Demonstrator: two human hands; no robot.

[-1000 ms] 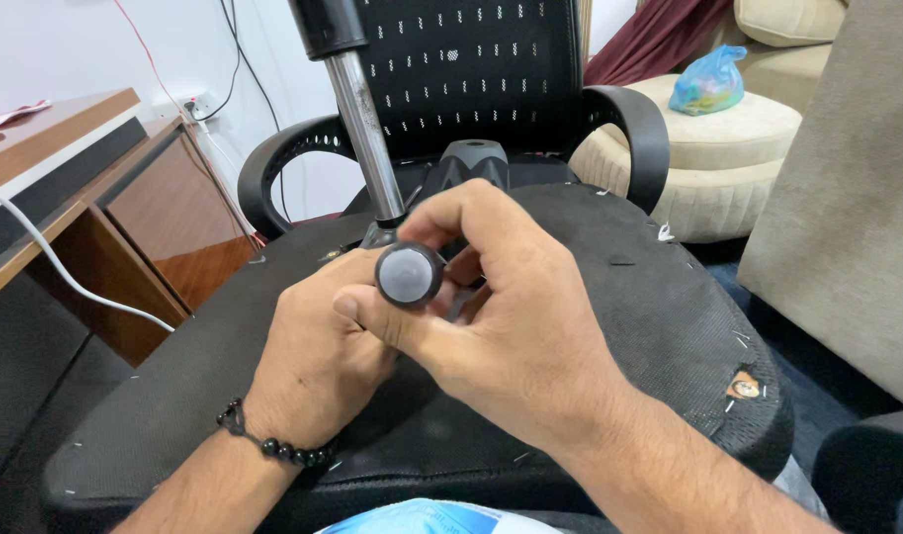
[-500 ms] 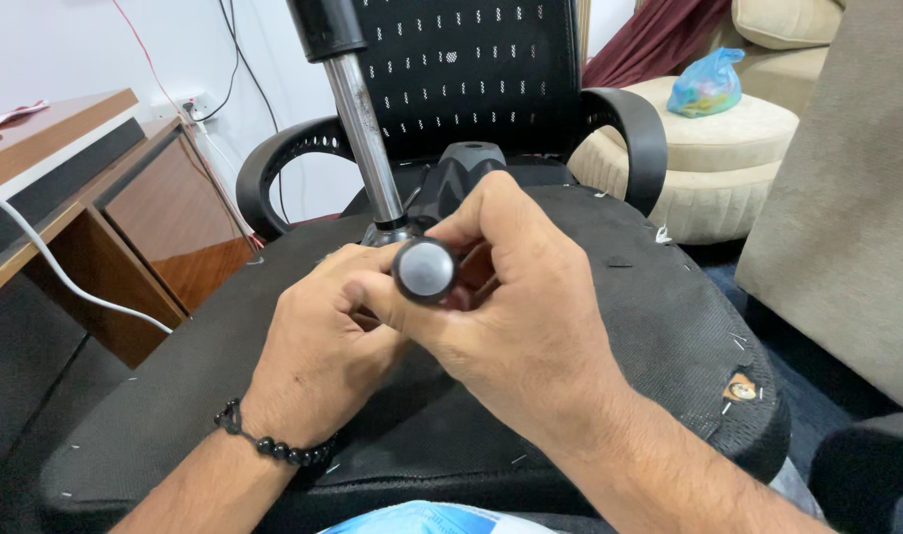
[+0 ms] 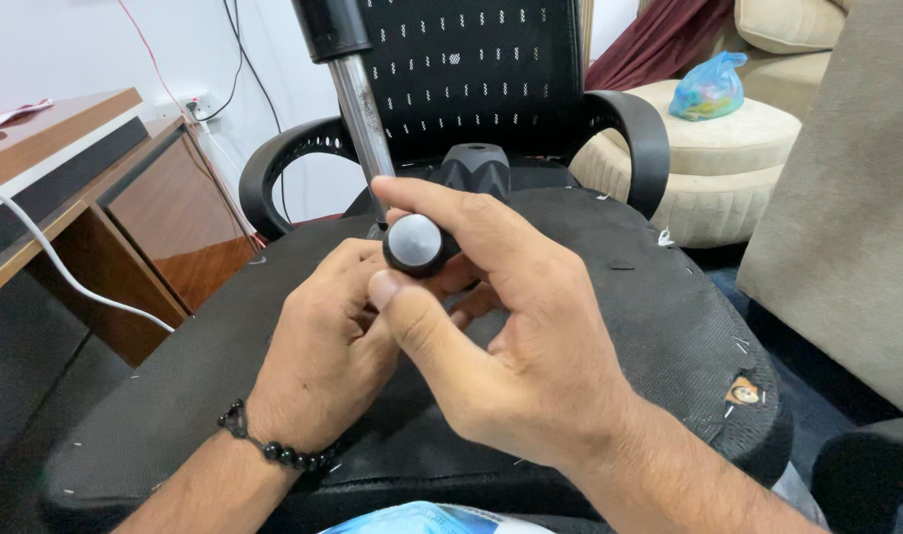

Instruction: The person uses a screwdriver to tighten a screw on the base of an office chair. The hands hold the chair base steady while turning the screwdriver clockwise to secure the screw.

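The right hand's grip is closed, thumb and forefinger pinching a round grey-capped black knob above the black office-chair seat. The left hand (beaded bracelet at the wrist) is curled shut beneath the knob; what it holds is hidden. Farther off, a blue plastic bag lies on a cream cushion.

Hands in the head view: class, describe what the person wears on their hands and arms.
Both forearms are bare, with no sleeves showing. The left hand has a bracelet of dark round beads at its wrist. The right hand wears nothing: no glove, ring or watch shows.
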